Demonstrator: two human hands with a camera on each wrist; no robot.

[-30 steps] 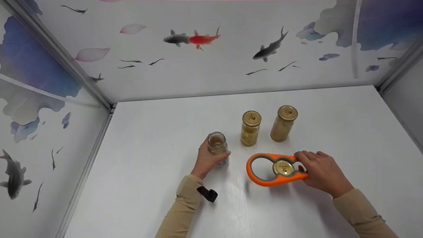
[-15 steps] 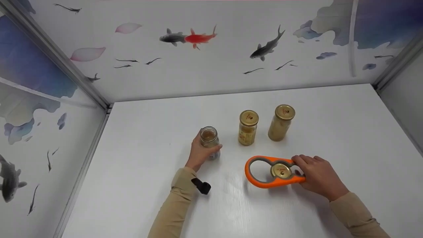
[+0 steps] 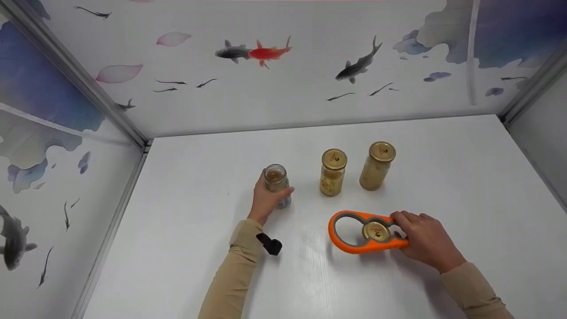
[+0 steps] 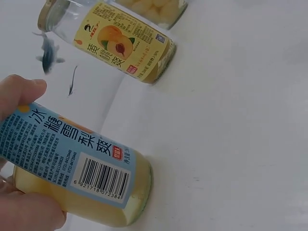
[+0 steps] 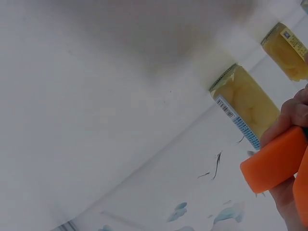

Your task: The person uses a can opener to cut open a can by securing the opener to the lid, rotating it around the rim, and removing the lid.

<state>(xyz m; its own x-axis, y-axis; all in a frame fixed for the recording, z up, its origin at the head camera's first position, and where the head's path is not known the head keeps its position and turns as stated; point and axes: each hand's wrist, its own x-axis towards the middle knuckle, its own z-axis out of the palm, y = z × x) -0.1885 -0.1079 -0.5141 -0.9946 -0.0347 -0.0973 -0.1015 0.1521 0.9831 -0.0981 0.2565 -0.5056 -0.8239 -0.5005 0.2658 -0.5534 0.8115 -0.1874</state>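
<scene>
In the head view my left hand [image 3: 264, 198] grips a lidless glass jar [image 3: 276, 175], fingers and thumb round its side. Pale liquid fills the jar, and the left wrist view shows its blue label [image 4: 72, 149] with a barcode. Whether its base touches the table is hard to tell. To the right, my right hand [image 3: 427, 239] holds the narrow end of an orange and grey jar opener [image 3: 361, 249]. A gold lid [image 3: 376, 231] sits in the opener's middle ring, while the larger ring has nothing in it.
Two capped jars stand upright behind the opener: a yellow-labelled jar [image 3: 331, 184] and, to its right, another gold-lidded jar [image 3: 374, 173]. The white table [image 3: 186, 248] meets a fish-painted wall [image 3: 305, 88] at the back and further panels at both sides.
My left hand has carried the lidless jar away from me and slightly left, farther from the opener. My right hand and the opener have stayed nearly in place.
</scene>
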